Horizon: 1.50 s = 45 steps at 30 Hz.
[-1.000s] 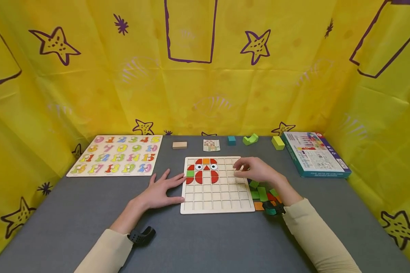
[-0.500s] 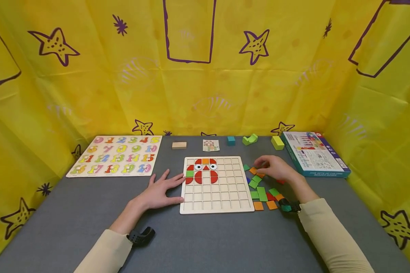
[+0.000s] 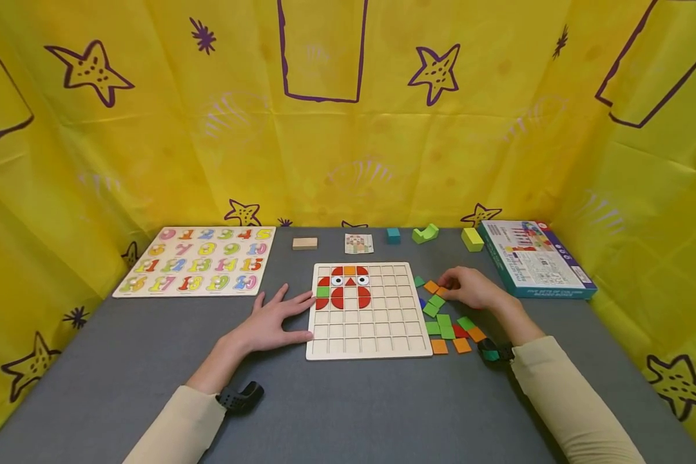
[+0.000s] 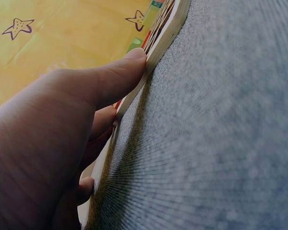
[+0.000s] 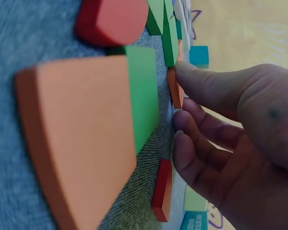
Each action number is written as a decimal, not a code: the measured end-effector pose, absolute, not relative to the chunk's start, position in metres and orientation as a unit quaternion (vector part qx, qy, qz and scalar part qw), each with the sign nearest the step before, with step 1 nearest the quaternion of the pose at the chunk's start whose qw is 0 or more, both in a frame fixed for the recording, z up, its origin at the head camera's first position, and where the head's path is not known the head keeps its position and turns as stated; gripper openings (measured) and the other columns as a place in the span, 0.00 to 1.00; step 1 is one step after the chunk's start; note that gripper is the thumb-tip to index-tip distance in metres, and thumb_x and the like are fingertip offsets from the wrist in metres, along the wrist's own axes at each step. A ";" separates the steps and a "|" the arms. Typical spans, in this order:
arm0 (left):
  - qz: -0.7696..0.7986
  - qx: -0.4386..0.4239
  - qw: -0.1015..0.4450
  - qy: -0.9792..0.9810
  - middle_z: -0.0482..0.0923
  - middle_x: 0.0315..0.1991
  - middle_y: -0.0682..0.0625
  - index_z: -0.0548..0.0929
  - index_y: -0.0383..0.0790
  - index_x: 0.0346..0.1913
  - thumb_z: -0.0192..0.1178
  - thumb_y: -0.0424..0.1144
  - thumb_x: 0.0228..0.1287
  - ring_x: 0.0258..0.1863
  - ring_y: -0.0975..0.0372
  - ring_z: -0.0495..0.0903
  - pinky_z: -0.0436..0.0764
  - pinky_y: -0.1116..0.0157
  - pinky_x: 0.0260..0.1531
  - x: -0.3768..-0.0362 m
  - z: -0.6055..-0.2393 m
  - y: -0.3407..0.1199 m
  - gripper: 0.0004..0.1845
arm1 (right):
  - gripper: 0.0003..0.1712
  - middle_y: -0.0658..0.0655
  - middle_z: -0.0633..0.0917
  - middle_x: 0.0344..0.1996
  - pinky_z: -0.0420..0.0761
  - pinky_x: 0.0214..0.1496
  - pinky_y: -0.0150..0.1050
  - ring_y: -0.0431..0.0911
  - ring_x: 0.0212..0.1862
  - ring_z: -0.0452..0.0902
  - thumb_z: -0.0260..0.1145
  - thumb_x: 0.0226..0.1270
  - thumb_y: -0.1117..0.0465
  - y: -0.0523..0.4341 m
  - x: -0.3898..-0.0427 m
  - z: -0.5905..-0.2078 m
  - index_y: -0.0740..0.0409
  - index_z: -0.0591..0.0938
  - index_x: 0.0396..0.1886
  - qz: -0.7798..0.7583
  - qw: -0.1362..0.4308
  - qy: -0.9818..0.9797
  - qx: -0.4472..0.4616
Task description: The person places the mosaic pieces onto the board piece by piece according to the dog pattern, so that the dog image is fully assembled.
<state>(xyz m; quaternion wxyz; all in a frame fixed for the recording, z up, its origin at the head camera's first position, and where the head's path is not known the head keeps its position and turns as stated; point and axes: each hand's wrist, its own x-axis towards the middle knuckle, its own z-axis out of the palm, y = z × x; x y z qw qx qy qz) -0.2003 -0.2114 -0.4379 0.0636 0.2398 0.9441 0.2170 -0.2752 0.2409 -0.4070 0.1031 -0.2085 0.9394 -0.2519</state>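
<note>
Withdrawn from the board (image 3: 368,310), the right hand (image 3: 470,288) pinched an orange tile (image 3: 432,287) among loose pieces, while the flat, open left hand (image 3: 269,325) steadied the board's edge.

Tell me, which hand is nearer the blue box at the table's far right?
The right hand is nearer, among the loose tiles short of the blue box. The left hand presses the grid board's far edge.

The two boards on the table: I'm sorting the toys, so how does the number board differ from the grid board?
The number board is filled with pastel numerals, while the grid board holds only a few red, orange and green pieces near its top, its other cells bare. The number board is a wide rectangle; the grid board looks about square. No hand touches the number board; the left hand rests against the grid board's edge. Both lie flat on the grey table.
</note>
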 end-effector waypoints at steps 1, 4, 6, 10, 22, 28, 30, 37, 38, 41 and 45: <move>0.217 0.241 0.063 0.944 0.59 0.77 0.55 0.68 0.53 0.77 0.62 0.70 0.60 0.78 0.39 0.41 0.32 0.28 0.63 -0.201 -0.438 -0.211 0.45 | 0.11 0.56 0.83 0.37 0.78 0.49 0.50 0.51 0.39 0.75 0.70 0.67 0.66 0.240 -0.275 -0.407 0.65 0.83 0.46 -0.253 0.105 0.939 -0.206; 0.217 0.243 0.063 0.943 0.59 0.78 0.55 0.68 0.53 0.77 0.62 0.70 0.60 0.78 0.39 0.41 0.32 0.28 0.63 -0.201 -0.439 -0.211 0.45 | 0.09 0.55 0.82 0.36 0.77 0.49 0.49 0.51 0.39 0.74 0.70 0.67 0.68 0.239 -0.275 -0.407 0.64 0.82 0.45 -0.255 0.111 0.938 -0.206; 0.218 0.243 0.062 0.943 0.59 0.78 0.55 0.68 0.53 0.77 0.62 0.70 0.60 0.78 0.39 0.41 0.32 0.28 0.63 -0.201 -0.439 -0.211 0.45 | 0.09 0.55 0.81 0.36 0.77 0.48 0.48 0.50 0.39 0.74 0.69 0.68 0.68 0.238 -0.274 -0.407 0.64 0.81 0.45 -0.256 0.115 0.938 -0.202; 0.220 0.245 0.060 0.942 0.59 0.78 0.55 0.68 0.52 0.76 0.62 0.69 0.60 0.78 0.39 0.41 0.32 0.28 0.63 -0.201 -0.439 -0.211 0.45 | 0.10 0.55 0.81 0.35 0.76 0.46 0.46 0.50 0.37 0.74 0.70 0.68 0.66 0.237 -0.273 -0.404 0.66 0.82 0.45 -0.251 0.116 0.940 -0.201; 0.219 0.244 0.063 0.943 0.59 0.78 0.54 0.68 0.52 0.76 0.62 0.69 0.61 0.78 0.38 0.41 0.32 0.28 0.63 -0.200 -0.436 -0.212 0.45 | 0.04 0.52 0.82 0.33 0.76 0.47 0.45 0.49 0.37 0.75 0.68 0.70 0.67 0.234 -0.270 -0.392 0.60 0.84 0.42 -0.272 0.098 0.933 -0.214; 0.215 0.243 0.061 0.944 0.59 0.78 0.54 0.68 0.52 0.77 0.61 0.71 0.60 0.78 0.39 0.41 0.32 0.28 0.64 -0.201 -0.438 -0.212 0.45 | 0.06 0.52 0.82 0.34 0.78 0.44 0.44 0.48 0.37 0.76 0.68 0.70 0.65 0.212 -0.269 -0.387 0.62 0.84 0.44 -0.295 0.088 0.918 -0.249; 0.215 0.245 0.059 0.943 0.59 0.78 0.55 0.68 0.52 0.77 0.61 0.71 0.60 0.78 0.39 0.41 0.32 0.28 0.63 -0.201 -0.439 -0.212 0.45 | 0.06 0.52 0.83 0.34 0.79 0.42 0.43 0.47 0.36 0.76 0.68 0.71 0.65 0.202 -0.269 -0.386 0.62 0.84 0.45 -0.303 0.088 0.912 -0.263; 0.217 0.247 0.057 0.943 0.59 0.77 0.55 0.68 0.52 0.76 0.61 0.70 0.60 0.78 0.39 0.41 0.32 0.28 0.63 -0.201 -0.440 -0.212 0.45 | 0.07 0.52 0.83 0.36 0.78 0.42 0.41 0.47 0.38 0.76 0.68 0.71 0.66 0.164 -0.268 -0.385 0.61 0.84 0.46 -0.325 0.101 0.895 -0.290; 0.217 0.247 0.057 0.943 0.59 0.77 0.55 0.68 0.52 0.76 0.61 0.70 0.60 0.78 0.39 0.41 0.32 0.28 0.63 -0.201 -0.440 -0.211 0.45 | 0.06 0.51 0.83 0.36 0.78 0.42 0.41 0.46 0.38 0.76 0.68 0.71 0.66 0.159 -0.268 -0.385 0.61 0.84 0.45 -0.328 0.103 0.892 -0.292; 0.218 0.246 0.058 0.943 0.59 0.77 0.55 0.68 0.52 0.76 0.61 0.70 0.60 0.78 0.39 0.41 0.32 0.28 0.63 -0.201 -0.440 -0.211 0.45 | 0.06 0.52 0.83 0.36 0.78 0.42 0.40 0.46 0.37 0.77 0.68 0.71 0.66 0.142 -0.268 -0.384 0.61 0.84 0.45 -0.334 0.113 0.885 -0.304; 0.216 0.245 0.058 0.943 0.59 0.78 0.55 0.68 0.52 0.76 0.61 0.70 0.60 0.78 0.39 0.41 0.32 0.28 0.63 -0.201 -0.439 -0.211 0.45 | 0.06 0.51 0.83 0.36 0.78 0.42 0.39 0.45 0.37 0.76 0.68 0.71 0.67 0.122 -0.267 -0.384 0.61 0.84 0.46 -0.331 0.123 0.880 -0.319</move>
